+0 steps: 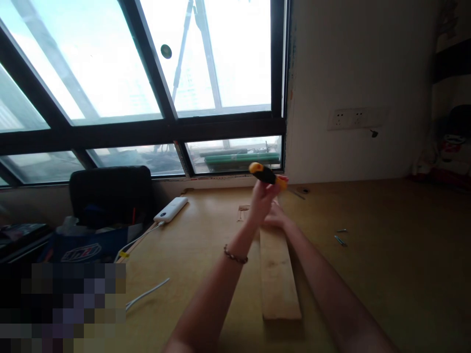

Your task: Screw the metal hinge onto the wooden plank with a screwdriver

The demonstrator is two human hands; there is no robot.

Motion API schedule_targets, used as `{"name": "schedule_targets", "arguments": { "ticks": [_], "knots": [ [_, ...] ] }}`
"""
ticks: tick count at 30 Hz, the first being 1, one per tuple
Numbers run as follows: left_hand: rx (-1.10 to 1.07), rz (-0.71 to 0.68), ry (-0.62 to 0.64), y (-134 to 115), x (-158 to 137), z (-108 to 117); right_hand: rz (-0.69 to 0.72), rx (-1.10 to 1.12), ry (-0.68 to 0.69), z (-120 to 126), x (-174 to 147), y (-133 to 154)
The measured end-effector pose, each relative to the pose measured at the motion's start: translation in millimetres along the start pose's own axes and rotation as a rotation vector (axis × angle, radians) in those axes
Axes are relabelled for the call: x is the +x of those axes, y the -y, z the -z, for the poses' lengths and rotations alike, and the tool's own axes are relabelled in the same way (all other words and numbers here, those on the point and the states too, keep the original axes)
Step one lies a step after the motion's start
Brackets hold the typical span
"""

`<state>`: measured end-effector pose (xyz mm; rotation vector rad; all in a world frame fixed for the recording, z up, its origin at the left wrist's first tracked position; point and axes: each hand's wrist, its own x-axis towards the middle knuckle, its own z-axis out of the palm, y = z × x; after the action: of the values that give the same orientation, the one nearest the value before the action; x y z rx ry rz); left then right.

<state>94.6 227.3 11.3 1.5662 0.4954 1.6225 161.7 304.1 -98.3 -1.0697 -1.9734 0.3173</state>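
Observation:
My left hand (262,200), with a beaded bracelet at the wrist, is closed around the yellow-and-black handle of a screwdriver (265,173). It holds the tool tilted above the far end of a wooden board (278,274). A thin strip right of the handle looks in line with it, but I cannot tell whether it is the shaft. My right hand (275,216) grips the board's far end, just under and right of the left one; its fingertips are mostly hidden. The board lies lengthwise toward me on the wooden table (206,255).
Several loose screws (340,240) lie on the table to the right. A white power bank (171,210) with a white cable (147,292) is at the left edge. Behind it stand a black chair (110,193) and a blue bag (83,247). Windows and a wall socket (349,117) are beyond.

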Motion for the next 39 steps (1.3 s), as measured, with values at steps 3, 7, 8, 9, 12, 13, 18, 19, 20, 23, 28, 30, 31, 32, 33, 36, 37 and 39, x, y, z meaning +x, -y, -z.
{"name": "schedule_targets", "arguments": {
  "ticks": [3, 7, 8, 9, 12, 13, 18, 19, 20, 23, 28, 30, 31, 32, 33, 36, 37, 39],
  "knots": [
    [-0.078, 0.129, -0.178, -11, 12, 70, 0.048, -0.074, 0.150, 0, 1, 0],
    [0.024, 0.250, -0.218, -7, 14, 123, 0.047, -0.139, 0.206, 2, 2, 1],
    [0.068, 0.282, -0.201, -5, 13, 129, 0.046, -0.139, 0.206, 3, 1, 1],
    [0.107, 0.315, -0.185, -3, 12, 133, 0.043, -0.136, 0.204, 3, 1, 2],
    [0.158, 0.382, -0.172, 1, 11, 137, 0.038, -0.125, 0.206, 3, 1, 2],
    [0.155, 0.391, -0.178, 1, 11, 138, 0.035, -0.125, 0.207, 3, 1, 1],
    [0.124, 0.389, -0.198, -8, 11, 141, 0.034, -0.132, 0.209, 2, 1, 0],
    [0.117, 0.382, -0.200, -10, 11, 142, 0.034, -0.135, 0.208, 2, 1, 0],
    [0.110, 0.378, -0.203, -12, 11, 143, 0.034, -0.139, 0.207, 2, 1, 0],
    [0.095, 0.383, -0.197, -16, 12, 143, 0.038, -0.146, 0.213, 1, 1, -1],
    [0.109, 0.400, -0.176, -13, 11, 137, 0.043, -0.144, 0.213, 1, 1, -2],
    [0.120, 0.404, -0.172, -13, 11, 134, 0.045, -0.141, 0.212, 2, 1, -2],
    [0.126, 0.403, -0.171, -13, 11, 133, 0.045, -0.142, 0.211, 2, 1, -1],
    [0.133, 0.401, -0.170, -14, 11, 132, 0.044, -0.143, 0.212, 2, 1, 0],
    [0.142, 0.399, -0.170, -14, 11, 131, 0.042, -0.144, 0.212, 3, 1, 0],
    [0.167, 0.396, -0.168, -17, 12, 129, 0.043, -0.139, 0.216, 3, 1, 2],
    [0.172, 0.397, -0.166, -18, 12, 129, 0.045, -0.136, 0.218, 3, 2, 2],
    [0.177, 0.394, -0.164, -20, 12, 129, 0.044, -0.132, 0.218, 3, 2, 1]
  ]
}}
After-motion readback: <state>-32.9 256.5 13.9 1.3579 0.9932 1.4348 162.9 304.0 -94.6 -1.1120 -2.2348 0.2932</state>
